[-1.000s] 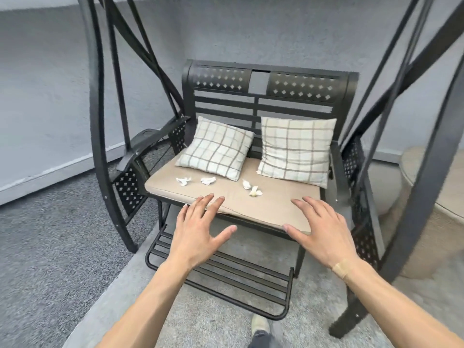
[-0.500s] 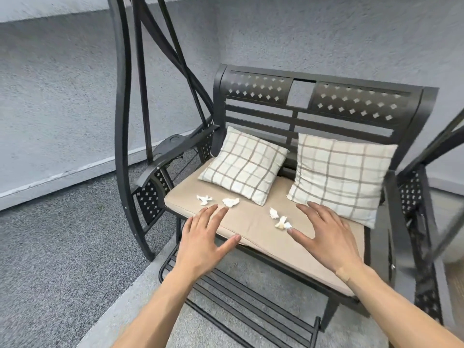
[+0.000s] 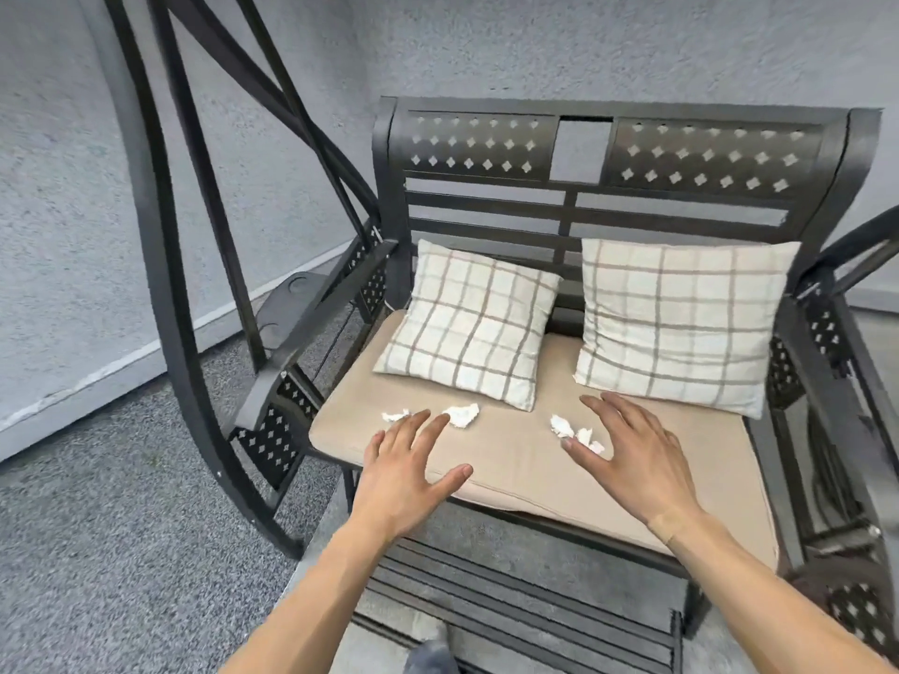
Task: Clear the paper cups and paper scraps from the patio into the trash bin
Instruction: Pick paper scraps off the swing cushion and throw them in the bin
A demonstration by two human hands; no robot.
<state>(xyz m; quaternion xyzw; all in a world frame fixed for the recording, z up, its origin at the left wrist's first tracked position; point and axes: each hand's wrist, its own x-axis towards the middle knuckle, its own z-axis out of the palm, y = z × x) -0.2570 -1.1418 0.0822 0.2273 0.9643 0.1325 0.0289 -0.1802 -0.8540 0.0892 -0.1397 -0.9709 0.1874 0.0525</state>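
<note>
A: How are the hands held?

B: Both are seen spread flat, palm down, with nothing gripped. The left hand (image 3: 406, 471) is stretched over the front of the seat cushion (image 3: 515, 459), and its fingertips (image 3: 422, 416) are placed just beside two crumpled scraps. The right hand (image 3: 632, 459) is extended over the middle of the cushion, its thumb lying right at another pair of scraps.

A: Where exactly is the paper found?

B: Four white wads are counted on the tan cushion. The leftmost scrap (image 3: 395, 415) is partly covered by the left fingers; the second scrap (image 3: 462, 414) lies just past them. The third scrap (image 3: 561, 425) and fourth scrap (image 3: 589, 439) lie close together by the right thumb. No paper cups and no trash bin are shown from this angle.

A: How is the paper expected to behave when picked up?

B: It is judged to be very light, soft and already crushed, so little force should be needed. Each wad can probably be pinched at its raised folds, or two neighbours can be swept together and gathered into one palm. Since the cushion is soft, the fingers may sink slightly, and a loose wad could be flicked away by a careless sweep.

A: What else is nearby?

B: Two plaid pillows (image 3: 469, 328) are propped against the dark metal backrest (image 3: 584, 211) of the swing bench, just behind the scraps. Grey carpet (image 3: 97, 527) is laid on the floor to the left.
</note>
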